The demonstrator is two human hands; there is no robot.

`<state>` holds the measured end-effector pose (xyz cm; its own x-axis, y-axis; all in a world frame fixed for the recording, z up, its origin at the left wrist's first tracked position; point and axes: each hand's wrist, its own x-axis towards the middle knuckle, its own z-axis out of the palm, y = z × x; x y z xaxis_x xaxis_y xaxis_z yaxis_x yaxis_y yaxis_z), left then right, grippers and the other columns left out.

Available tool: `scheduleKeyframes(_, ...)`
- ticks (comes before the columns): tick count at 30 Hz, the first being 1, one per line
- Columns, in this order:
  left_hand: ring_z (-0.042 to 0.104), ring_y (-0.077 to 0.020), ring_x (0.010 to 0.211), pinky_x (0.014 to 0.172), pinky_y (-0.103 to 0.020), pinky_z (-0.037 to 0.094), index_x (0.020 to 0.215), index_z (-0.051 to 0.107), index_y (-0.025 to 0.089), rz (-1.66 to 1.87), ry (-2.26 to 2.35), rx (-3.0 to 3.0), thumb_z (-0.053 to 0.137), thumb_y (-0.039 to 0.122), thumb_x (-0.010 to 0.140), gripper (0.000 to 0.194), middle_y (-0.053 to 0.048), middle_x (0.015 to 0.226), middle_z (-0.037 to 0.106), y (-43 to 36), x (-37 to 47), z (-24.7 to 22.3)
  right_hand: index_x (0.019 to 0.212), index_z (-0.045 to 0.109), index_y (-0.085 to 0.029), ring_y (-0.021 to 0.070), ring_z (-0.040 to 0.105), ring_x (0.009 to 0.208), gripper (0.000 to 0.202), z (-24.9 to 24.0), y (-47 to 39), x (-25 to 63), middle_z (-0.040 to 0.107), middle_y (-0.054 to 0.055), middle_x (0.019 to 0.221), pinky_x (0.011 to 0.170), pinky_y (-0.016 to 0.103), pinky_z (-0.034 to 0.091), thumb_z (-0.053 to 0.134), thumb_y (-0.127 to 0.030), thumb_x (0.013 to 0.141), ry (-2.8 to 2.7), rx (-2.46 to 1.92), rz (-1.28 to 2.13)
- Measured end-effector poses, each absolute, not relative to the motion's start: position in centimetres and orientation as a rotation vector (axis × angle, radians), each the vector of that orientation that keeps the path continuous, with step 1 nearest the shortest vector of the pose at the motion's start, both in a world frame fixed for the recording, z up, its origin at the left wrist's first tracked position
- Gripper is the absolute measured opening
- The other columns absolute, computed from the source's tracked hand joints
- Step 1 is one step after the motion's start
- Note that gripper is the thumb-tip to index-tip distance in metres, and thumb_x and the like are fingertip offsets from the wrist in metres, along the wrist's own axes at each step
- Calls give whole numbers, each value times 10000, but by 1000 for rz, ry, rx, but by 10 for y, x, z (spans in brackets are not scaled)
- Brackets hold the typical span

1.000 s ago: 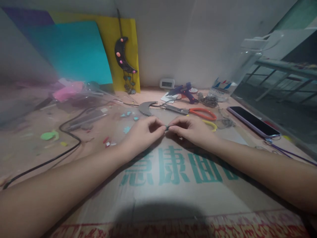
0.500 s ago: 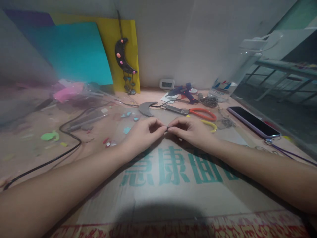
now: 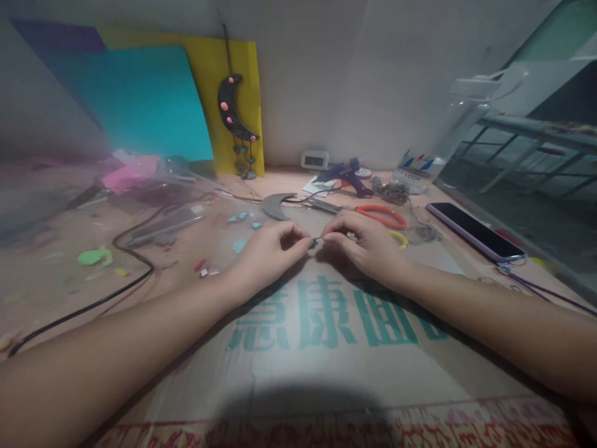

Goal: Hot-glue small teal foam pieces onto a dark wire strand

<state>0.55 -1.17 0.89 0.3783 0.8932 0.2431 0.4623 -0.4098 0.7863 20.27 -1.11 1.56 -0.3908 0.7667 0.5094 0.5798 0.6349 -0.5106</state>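
Here are the hands, close together over the middle of the bench [image 3: 289, 175], just above the cardboard [image 3: 280, 364] with its big green characters. The left hand [image 3: 277, 246] has thumb and forefinger pressed together at the tips, pinching a small dark piece [image 3: 314, 243]. Across from it, the right hand [image 3: 366, 246] is pinched too, thumb against forefinger, on the end of a thin strand [image 3: 319, 239] that spans the little gap between the two hands. So the dark piece sits right at the left fingertips, near the right ones but apart from them. Whether the strand is tied to it, I can't tell; it's too small. The remaining fingers curl under, partly hidden.

Just beyond the left hand lies a grey crescent [image 3: 272, 206]; behind the right, scissors with orange handles [image 3: 383, 216], and a yellow handle [image 3: 400, 239] peeking out beside the knuckles.
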Motion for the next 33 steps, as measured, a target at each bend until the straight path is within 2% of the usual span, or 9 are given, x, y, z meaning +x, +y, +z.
scheduleKeyframes(8, 605, -151, 735, 684, -256, 448, 784, 642, 171, 889, 1152, 2042, 537, 288, 843, 168, -13, 786, 686, -12, 6, 10, 778, 602, -188, 152, 591, 714, 170, 16, -12, 202, 662, 20, 759, 660, 268, 424, 507, -226, 914, -2151, -1124, 335)
scheduleKeyframes(12, 601, -151, 741, 682, -251, 440, 787, 632, 172, 894, 1131, 2036, 525, 296, 846, 174, -9, 784, 677, -11, 5, 8, 961, 606, -172, 152, 596, 739, 119, 14, -12, 202, 647, 31, 817, 662, 264, 441, 537, -246, 899, -2168, -1075, 386)
scheduleKeyframes(15, 597, -144, 732, 670, -243, 431, 786, 632, 179, 909, 1145, 2004, 522, 306, 844, 178, -1, 785, 674, -10, 5, 7, 1072, 577, -175, 149, 583, 726, 267, 12, -12, 202, 611, 15, 808, 663, 267, 448, 649, -261, 829, -2168, -1033, 371)
scheduleKeyframes(20, 592, -145, 725, 661, -243, 423, 778, 634, 179, 911, 1164, 1967, 541, 324, 832, 180, -4, 788, 680, -10, 5, 8, 874, 622, -180, 148, 578, 746, 42, 12, -11, 203, 630, 24, 808, 688, 277, 440, 592, -211, 875, -2146, -959, 277)
scheduleKeyframes(23, 592, -146, 733, 671, -247, 424, 796, 642, 173, 895, 1168, 1978, 544, 325, 838, 185, -9, 797, 679, -10, 5, 9, 812, 625, -176, 143, 580, 740, 94, 13, -11, 204, 640, 22, 792, 688, 272, 440, 593, -226, 884, -2127, -940, 281)
scheduleKeyframes(33, 590, -138, 728, 669, -249, 431, 802, 639, 165, 871, 1093, 2030, 537, 305, 855, 181, 1, 778, 669, -10, 4, 5, 775, 645, -152, 127, 601, 682, 124, 15, -14, 201, 677, 21, 740, 633, 240, 435, 610, -226, 869, -2115, -1025, 256)
